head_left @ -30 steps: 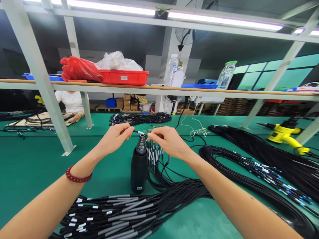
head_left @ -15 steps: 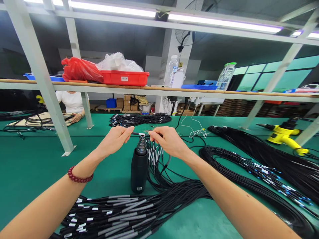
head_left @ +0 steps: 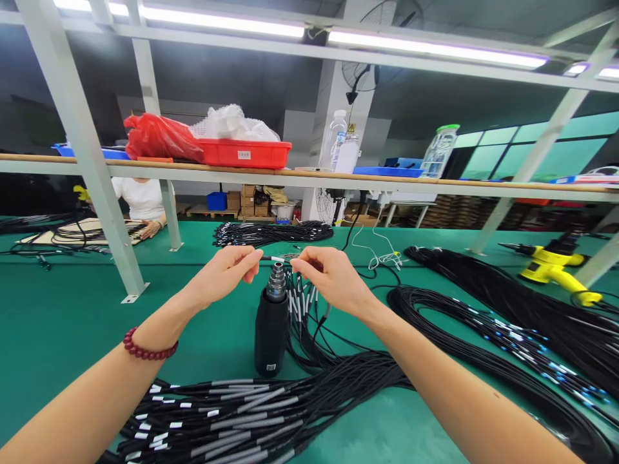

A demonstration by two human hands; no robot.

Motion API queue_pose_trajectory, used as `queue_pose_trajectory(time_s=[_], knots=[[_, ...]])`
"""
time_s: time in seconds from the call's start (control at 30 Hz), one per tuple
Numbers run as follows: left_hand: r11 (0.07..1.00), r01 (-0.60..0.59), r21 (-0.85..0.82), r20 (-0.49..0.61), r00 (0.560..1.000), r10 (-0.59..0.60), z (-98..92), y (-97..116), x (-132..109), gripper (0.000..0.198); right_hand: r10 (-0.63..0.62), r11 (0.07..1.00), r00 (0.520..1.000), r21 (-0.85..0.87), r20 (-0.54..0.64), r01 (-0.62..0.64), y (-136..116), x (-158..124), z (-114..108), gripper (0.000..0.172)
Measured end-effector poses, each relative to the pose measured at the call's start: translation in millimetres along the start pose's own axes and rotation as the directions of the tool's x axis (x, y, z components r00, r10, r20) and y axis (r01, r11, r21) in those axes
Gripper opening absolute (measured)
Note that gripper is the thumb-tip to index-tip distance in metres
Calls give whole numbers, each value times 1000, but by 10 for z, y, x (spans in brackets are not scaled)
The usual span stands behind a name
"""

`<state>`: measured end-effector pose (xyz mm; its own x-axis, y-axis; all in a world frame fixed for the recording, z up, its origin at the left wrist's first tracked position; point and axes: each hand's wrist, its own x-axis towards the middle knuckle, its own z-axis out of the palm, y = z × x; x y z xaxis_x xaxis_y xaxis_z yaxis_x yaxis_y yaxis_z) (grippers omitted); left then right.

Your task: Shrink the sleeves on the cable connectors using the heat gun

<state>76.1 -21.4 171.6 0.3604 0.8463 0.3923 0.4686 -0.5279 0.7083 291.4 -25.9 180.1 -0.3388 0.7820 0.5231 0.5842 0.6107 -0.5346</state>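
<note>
- Bead bracelet [head_left: 151, 344] and left forearm [head_left: 91, 393] have shifted slightly outward.
- Black heat gun [head_left: 271, 335] stands unmoved on the table [head_left: 213, 335], nozzle [head_left: 276, 283] up.
- Left hand [head_left: 226, 274] and right hand [head_left: 333, 277] pinch a thin cable [head_left: 267, 258] from either side; its white sleeve [head_left: 277, 260] remains at the nozzle's mouth, so heating apparently continues.
- Beyond lies a cable bundle [head_left: 275, 232].
</note>
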Motion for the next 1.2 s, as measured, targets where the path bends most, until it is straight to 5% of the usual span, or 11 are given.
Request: queue_pose_trajectory(time_s=[0.23, 0.43, 0.63, 0.9, 1.2], knots=[[999, 3, 35, -1, 1000, -3, 83, 198, -377, 43, 40, 995, 995, 92, 88, -48, -189, -424, -74, 30], [994, 111, -5, 28, 993, -111, 368, 255, -840, 42, 29, 997, 999, 70, 37, -32, -260, -888, 38, 21], [988, 147, 48, -11, 989, -147, 657, 219, -1140, 33, 19, 999, 992, 24, 128, -22, -179, -1297, 200, 26], [978, 192, 82, 87, 976, -199, 860, 151, -1345, 25, 90, 989, 996, 118, -14, -88, -32, -1695, 387, 22], [973, 221, 60, 189, 955, -229, 952, 165, -1343, 35, -15, 1000, 981, 13, -195, 18, 52, -1901, 478, 16]])
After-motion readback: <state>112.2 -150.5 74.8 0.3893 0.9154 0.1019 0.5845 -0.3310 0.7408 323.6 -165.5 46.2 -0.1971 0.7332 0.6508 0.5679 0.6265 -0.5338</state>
